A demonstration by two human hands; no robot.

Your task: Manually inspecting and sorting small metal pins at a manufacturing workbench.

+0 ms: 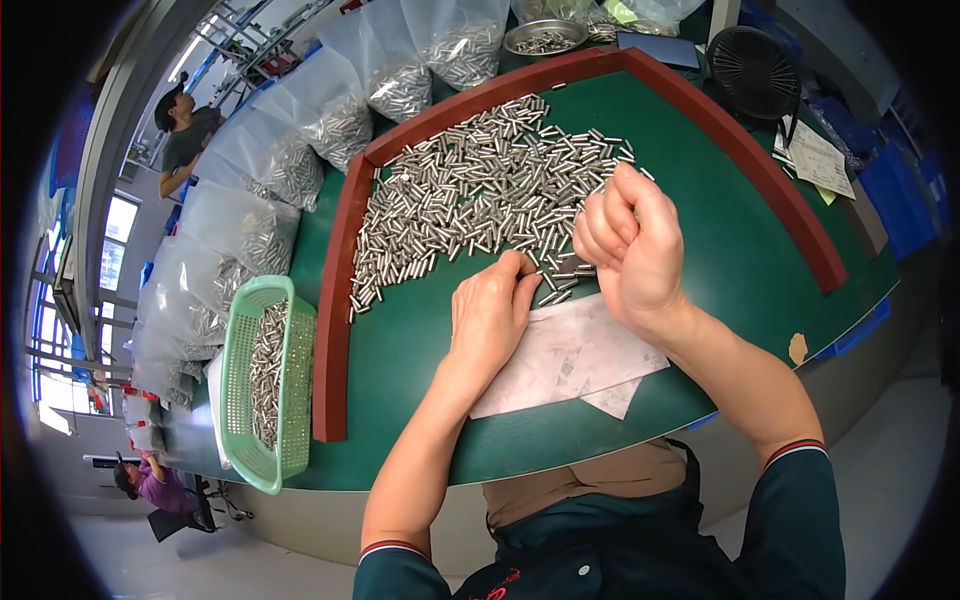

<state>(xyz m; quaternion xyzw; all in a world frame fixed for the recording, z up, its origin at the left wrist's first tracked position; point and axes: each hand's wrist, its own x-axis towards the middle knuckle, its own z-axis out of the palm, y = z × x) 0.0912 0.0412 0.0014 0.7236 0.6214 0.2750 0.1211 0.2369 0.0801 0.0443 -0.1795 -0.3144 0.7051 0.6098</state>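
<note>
Short shiny metal pins (470,190) lie in a broad loose heap on the green tabletop (400,370). My left hand (487,310) rests at the near edge of the heap, thumb and fingertips drawn together among a few pins; whether one is pinched there is hidden. Raised over the heap's right edge, my right hand (635,245) is closed with its fingers curled in. Whatever it holds, if anything, cannot be seen. A whitish, smudged sheet of paper (550,355) lies below both hands, with a few loose pins near its upper edge.
A dark red wooden rail (335,310) borders the heap. Left of it stands a green plastic basket (293,400) holding pins. Clear bags of metal parts (290,170) line the far left. A metal bowl (545,38), black fan (752,75) and papers (820,160) sit behind. Two people are in the background.
</note>
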